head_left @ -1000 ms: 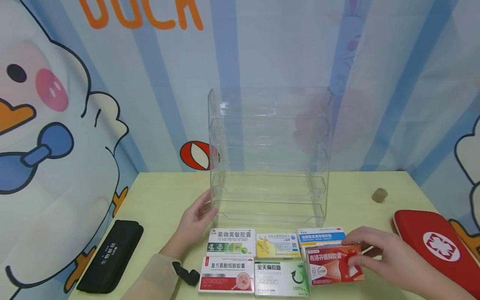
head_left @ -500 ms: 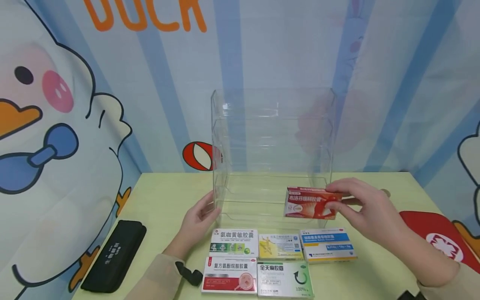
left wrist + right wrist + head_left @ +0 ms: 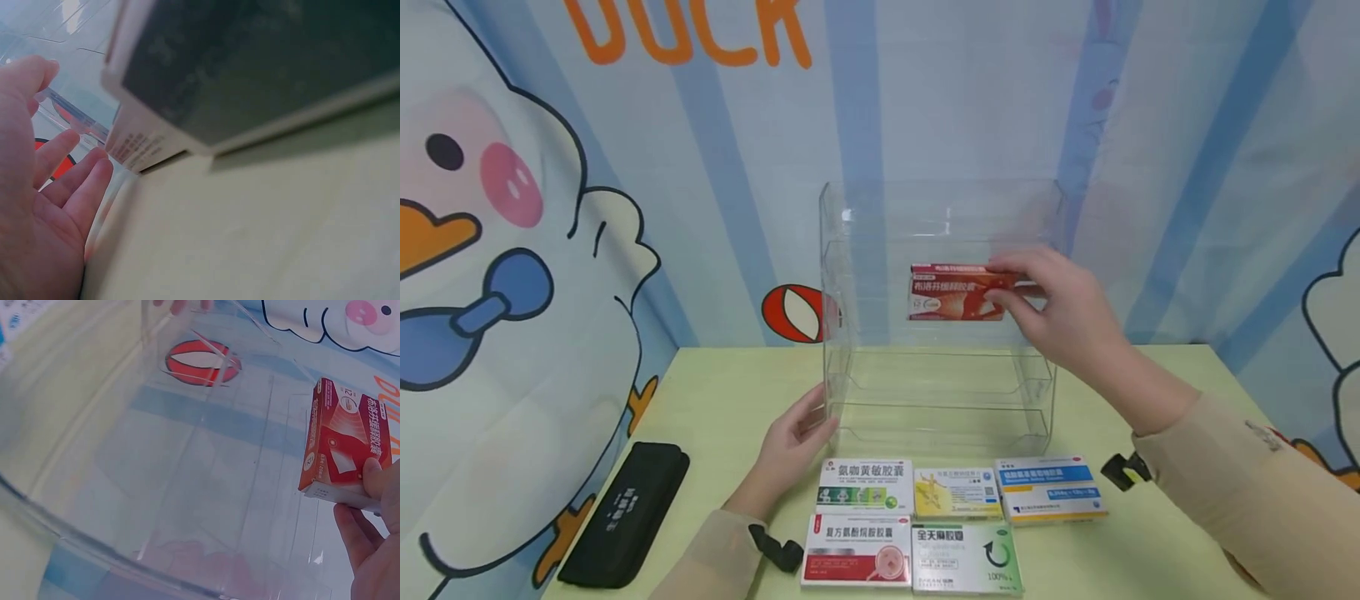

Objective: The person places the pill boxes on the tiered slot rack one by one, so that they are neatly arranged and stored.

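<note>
My right hand (image 3: pixel 1060 308) pinches a red medicine box (image 3: pixel 951 293) between thumb and fingers. In the head view the box is raised before the middle levels of a clear tiered rack (image 3: pixel 940 421); the right wrist view shows its printed front and white end flap. At the rack's lower left side, my left hand (image 3: pixel 793 442) touches the panel with fairly straight fingers. On the table before the rack lie a green-and-white box (image 3: pixel 865 487), a yellow box (image 3: pixel 957 493), a blue-and-white box (image 3: pixel 1051 488), a red-and-white box (image 3: pixel 856 550) and a white-green box (image 3: pixel 966 557).
A black zip case (image 3: pixel 623 514) lies at the table's left side. A printed cartoon curtain (image 3: pixel 745 167) hangs behind the pale yellow table (image 3: pixel 722 375). My right sleeve (image 3: pixel 1247 483) covers much of the right side.
My right hand has lifted the red box off the front right of the group, carrying it up and leftward to the rack. My left hand stays at the rack's side.
</note>
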{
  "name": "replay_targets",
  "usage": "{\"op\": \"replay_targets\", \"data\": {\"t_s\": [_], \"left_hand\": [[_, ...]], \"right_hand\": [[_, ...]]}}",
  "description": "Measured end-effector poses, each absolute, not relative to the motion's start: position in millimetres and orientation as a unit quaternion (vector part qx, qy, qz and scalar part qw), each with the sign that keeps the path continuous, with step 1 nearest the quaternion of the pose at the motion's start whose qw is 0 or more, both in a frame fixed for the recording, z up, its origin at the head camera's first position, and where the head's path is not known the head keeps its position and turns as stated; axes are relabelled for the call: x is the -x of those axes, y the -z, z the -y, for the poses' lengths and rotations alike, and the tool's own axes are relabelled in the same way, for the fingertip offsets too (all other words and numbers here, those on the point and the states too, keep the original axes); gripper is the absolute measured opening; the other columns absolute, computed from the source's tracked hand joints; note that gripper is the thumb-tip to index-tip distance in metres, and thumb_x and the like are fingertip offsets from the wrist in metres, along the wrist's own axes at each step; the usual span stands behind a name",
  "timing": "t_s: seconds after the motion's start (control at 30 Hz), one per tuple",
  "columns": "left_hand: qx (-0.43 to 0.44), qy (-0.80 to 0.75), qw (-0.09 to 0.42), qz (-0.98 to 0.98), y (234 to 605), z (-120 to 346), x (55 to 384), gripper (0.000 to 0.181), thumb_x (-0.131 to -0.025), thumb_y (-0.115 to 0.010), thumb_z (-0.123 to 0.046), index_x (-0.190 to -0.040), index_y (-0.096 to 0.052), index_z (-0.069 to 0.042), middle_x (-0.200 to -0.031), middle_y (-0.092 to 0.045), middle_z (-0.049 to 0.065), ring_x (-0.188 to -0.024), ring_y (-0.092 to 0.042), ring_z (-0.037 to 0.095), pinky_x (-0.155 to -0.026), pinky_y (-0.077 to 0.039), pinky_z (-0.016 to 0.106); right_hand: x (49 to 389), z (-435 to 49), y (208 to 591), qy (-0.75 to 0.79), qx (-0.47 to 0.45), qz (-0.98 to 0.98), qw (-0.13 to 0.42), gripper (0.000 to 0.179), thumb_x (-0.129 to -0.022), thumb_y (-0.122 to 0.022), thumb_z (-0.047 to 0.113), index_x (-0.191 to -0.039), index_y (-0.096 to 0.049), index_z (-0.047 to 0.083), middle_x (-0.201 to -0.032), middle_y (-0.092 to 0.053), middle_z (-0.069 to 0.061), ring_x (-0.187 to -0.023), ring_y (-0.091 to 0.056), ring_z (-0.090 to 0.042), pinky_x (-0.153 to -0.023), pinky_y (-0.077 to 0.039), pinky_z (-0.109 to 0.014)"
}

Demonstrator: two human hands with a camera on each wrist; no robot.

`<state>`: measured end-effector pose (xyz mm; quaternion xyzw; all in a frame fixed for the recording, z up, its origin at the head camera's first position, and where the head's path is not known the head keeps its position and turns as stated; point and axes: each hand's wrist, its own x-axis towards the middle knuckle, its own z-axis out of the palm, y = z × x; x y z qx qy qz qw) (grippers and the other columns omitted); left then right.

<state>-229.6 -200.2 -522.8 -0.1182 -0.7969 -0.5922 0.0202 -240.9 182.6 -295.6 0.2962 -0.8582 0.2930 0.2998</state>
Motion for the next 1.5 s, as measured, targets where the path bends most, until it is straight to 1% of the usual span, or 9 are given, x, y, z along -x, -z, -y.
{"op": "replay_targets", "data": {"t_s": [0.17,0.27,0.5,0.77,0.93,1.03,1.17,1.33,1.5], "left_hand": [[0.119,0.594,0.016,0.796,523,199,231,0.065,-0.108,-0.073,-0.023,-0.168,-0.048,-0.024,-0.17,-0.054,0.007,-0.15,-0.061,0.036,-0.121,-0.056,0.038],[0.118,0.593,0.017,0.797,523,200,231,0.065,-0.108,-0.073,-0.024,-0.168,-0.048,-0.024,-0.17,-0.054,0.006,-0.15,-0.061,0.036,-0.12,-0.056,0.038],[0.119,0.59,0.02,0.799,522,200,231,0.065,-0.108,-0.073,-0.023,-0.168,-0.048,-0.022,-0.17,-0.053,0.007,-0.15,-0.061,0.036,-0.121,-0.055,0.039],[0.126,0.59,0.027,0.797,524,203,232,0.066,-0.108,-0.073,-0.021,-0.168,-0.047,-0.021,-0.17,-0.053,0.008,-0.15,-0.061,0.037,-0.121,-0.055,0.039],[0.129,0.588,0.027,0.798,525,204,232,0.066,-0.108,-0.074,-0.022,-0.168,-0.047,-0.022,-0.171,-0.053,0.008,-0.149,-0.061,0.037,-0.121,-0.056,0.039],[0.132,0.586,0.027,0.799,524,203,232,0.066,-0.108,-0.073,-0.023,-0.168,-0.047,-0.022,-0.171,-0.052,0.008,-0.149,-0.061,0.037,-0.12,-0.056,0.04],[0.135,0.584,0.028,0.8,522,202,232,0.066,-0.108,-0.072,-0.022,-0.169,-0.046,-0.021,-0.172,-0.052,0.008,-0.15,-0.061,0.037,-0.121,-0.055,0.04],[0.126,0.587,0.023,0.799,520,202,231,0.066,-0.108,-0.072,-0.02,-0.169,-0.046,-0.019,-0.172,-0.051,0.008,-0.15,-0.06,0.037,-0.121,-0.055,0.038],[0.111,0.593,0.012,0.798,521,202,229,0.065,-0.108,-0.072,-0.019,-0.168,-0.047,-0.02,-0.172,-0.051,0.006,-0.15,-0.061,0.035,-0.121,-0.055,0.037]], "right_hand": [[266,-167,283,-0.317,-0.295,0.839,0.329,0.032,-0.1,-0.079,0.003,-0.132,-0.075,0.002,-0.127,-0.077,-0.015,-0.113,-0.078,-0.03,-0.093,-0.07,-0.045],[281,-157,275,-0.333,-0.287,0.833,0.337,0.031,-0.101,-0.078,0.003,-0.132,-0.074,0.0,-0.129,-0.077,-0.017,-0.114,-0.079,-0.03,-0.096,-0.069,-0.045],[303,-135,255,-0.351,-0.251,0.841,0.327,0.032,-0.104,-0.075,0.008,-0.136,-0.072,0.002,-0.136,-0.074,-0.015,-0.121,-0.076,-0.029,-0.105,-0.067,-0.046],[319,-120,241,-0.346,-0.232,0.848,0.327,0.033,-0.107,-0.072,0.012,-0.138,-0.069,0.004,-0.139,-0.071,-0.013,-0.124,-0.072,-0.026,-0.111,-0.064,-0.044],[330,-111,238,-0.349,-0.215,0.848,0.336,0.031,-0.107,-0.071,0.013,-0.137,-0.069,0.004,-0.138,-0.07,-0.013,-0.126,-0.071,-0.024,-0.111,-0.065,-0.041],[336,-106,239,-0.344,-0.214,0.851,0.335,0.029,-0.108,-0.071,0.012,-0.135,-0.07,0.004,-0.137,-0.07,-0.014,-0.124,-0.069,-0.024,-0.11,-0.065,-0.039],[340,-100,243,-0.331,-0.215,0.858,0.327,0.028,-0.108,-0.069,0.012,-0.135,-0.069,0.004,-0.138,-0.068,-0.013,-0.122,-0.066,-0.025,-0.111,-0.064,-0.039],[345,-95,249,-0.331,-0.213,0.862,0.32,0.027,-0.108,-0.069,0.009,-0.134,-0.069,0.003,-0.138,-0.069,-0.014,-0.122,-0.067,-0.026,-0.11,-0.064,-0.037],[349,-92,257,-0.331,-0.209,0.871,0.297,0.027,-0.108,-0.069,0.007,-0.134,-0.069,0.003,-0.138,-0.069,-0.014,-0.121,-0.067,-0.027,-0.108,-0.064,-0.036]]}}
